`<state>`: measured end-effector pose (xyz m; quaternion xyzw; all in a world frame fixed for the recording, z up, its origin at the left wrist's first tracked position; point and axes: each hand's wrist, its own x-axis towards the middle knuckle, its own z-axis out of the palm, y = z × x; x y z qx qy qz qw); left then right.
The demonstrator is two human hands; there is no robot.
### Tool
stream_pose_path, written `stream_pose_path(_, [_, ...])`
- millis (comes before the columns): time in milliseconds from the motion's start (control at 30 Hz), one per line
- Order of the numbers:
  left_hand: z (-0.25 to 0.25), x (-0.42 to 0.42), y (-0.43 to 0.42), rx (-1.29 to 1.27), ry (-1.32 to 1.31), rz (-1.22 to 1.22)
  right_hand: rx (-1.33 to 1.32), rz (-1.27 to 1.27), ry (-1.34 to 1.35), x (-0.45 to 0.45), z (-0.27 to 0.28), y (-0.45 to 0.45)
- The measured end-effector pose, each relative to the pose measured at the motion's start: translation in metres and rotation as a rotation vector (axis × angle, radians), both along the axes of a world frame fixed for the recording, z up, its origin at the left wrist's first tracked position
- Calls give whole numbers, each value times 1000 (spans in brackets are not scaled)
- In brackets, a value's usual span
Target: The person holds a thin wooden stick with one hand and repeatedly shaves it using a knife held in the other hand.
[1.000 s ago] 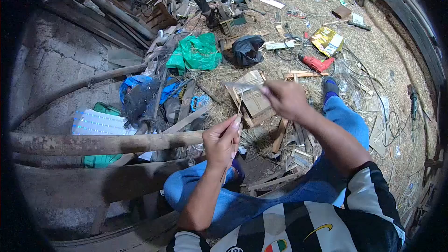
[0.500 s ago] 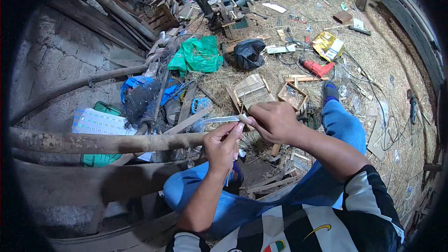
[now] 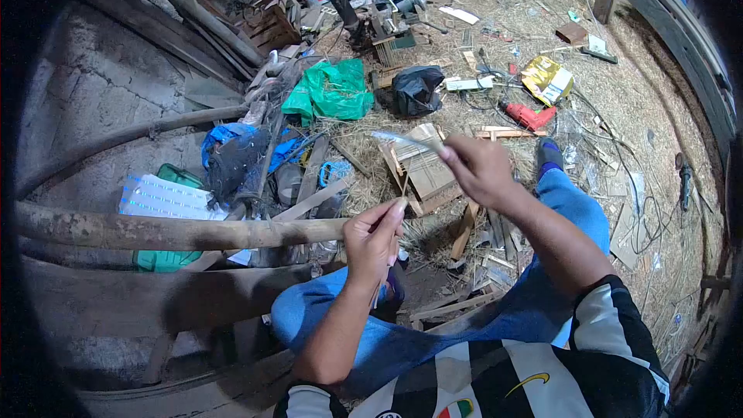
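Note:
My right hand (image 3: pixel 478 169) is closed around the handle of a knife (image 3: pixel 406 139), its blade pointing left and blurred by motion. Below and to the left, my left hand (image 3: pixel 373 234) pinches a thin wooden strip (image 3: pixel 405 186) between thumb and fingers. One end of the strip sticks up past the fingertips; the other end hangs below the hand. Blade and strip are apart. Just beyond both hands lies a wooden box with thin slats (image 3: pixel 428 170) on the straw-strewn ground.
A bamboo pole (image 3: pixel 178 232) runs in from the left to near my left hand. Ahead lie a green plastic bag (image 3: pixel 333 89), a black bag (image 3: pixel 416 91), a red drill (image 3: pixel 529 116) and a yellow packet (image 3: pixel 546 80). Wood scraps (image 3: pixel 457 302) litter the ground between my legs.
My right hand has moved up and to the right with the knife, away from the strip. My left hand has stayed nearly in place, still pinching the strip.

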<state>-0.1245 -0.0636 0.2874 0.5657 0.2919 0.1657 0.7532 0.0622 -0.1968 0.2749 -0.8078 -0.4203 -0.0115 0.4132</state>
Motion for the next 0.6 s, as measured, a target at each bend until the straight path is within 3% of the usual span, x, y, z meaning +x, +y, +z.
stream_pose_path(100, [1,0,-2,26,29,19,128,153,-79,-25,3,2])
stream_pose_path(267, [-6,2,-5,169,21,42,19,267,-161,-35,-4,5])
stream_pose_path(467, [-7,5,-2,286,-28,34,22,159,-159,-19,-5,2])
stream_pose_path(600, [0,2,-5,165,21,24,-54,-36,-112,11,-15,5])
